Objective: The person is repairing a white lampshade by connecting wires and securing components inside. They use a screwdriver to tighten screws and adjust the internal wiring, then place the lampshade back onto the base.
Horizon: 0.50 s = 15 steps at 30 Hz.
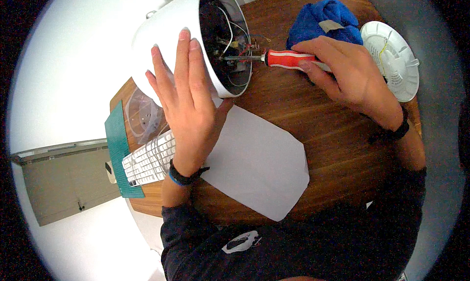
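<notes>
A white, rounded appliance housing lies on its side at the far left of the table, its open end facing right. Wires and small parts show inside the dark opening. My left hand lies against the housing, fingers stretched out and spread, the thumb near the lower rim. My right hand is closed around the red and white handle of a screwdriver. The shaft points left into the opening, among the wires. What its tip touches cannot be made out.
Behind my right hand lies a bunched blue cloth, beside a white vented round cover. A white sheet lies in front of the housing. At left are a white keyboard, a clear plastic bag and a green mat.
</notes>
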### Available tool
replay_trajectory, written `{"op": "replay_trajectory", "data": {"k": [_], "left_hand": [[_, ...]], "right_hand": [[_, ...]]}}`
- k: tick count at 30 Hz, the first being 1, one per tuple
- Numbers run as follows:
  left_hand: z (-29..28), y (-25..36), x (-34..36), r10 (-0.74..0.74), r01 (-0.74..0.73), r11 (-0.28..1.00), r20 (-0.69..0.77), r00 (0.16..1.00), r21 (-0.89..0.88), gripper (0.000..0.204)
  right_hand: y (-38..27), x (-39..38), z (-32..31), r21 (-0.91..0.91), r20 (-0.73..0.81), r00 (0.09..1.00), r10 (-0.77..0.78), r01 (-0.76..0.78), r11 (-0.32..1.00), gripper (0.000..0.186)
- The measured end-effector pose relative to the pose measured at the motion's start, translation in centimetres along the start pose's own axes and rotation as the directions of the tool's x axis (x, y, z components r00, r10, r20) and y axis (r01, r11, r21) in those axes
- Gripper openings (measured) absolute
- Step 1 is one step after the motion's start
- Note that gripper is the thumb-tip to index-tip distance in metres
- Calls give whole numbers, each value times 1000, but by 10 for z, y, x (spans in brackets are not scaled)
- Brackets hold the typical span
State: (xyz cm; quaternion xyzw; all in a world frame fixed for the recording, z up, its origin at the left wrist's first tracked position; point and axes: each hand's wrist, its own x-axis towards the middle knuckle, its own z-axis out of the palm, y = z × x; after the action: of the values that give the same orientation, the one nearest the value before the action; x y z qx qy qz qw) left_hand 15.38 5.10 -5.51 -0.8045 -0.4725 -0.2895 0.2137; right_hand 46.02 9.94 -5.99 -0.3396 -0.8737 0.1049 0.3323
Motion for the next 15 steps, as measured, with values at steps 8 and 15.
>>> {"op": "replay_trajectory", "data": {"k": [8, 15], "left_hand": [[1, 0, 1, -2, 2, 1000, -4, 1000, -18, 137], [2, -2, 0, 10, -10, 1000, -19, 1000, -10, 135]], "right_hand": [[-2, 7, -18, 25, -20, 999, 28, -27, 999, 42], [-11, 7, -1, 97, -179, 979, 96, -79, 992, 44]]}}
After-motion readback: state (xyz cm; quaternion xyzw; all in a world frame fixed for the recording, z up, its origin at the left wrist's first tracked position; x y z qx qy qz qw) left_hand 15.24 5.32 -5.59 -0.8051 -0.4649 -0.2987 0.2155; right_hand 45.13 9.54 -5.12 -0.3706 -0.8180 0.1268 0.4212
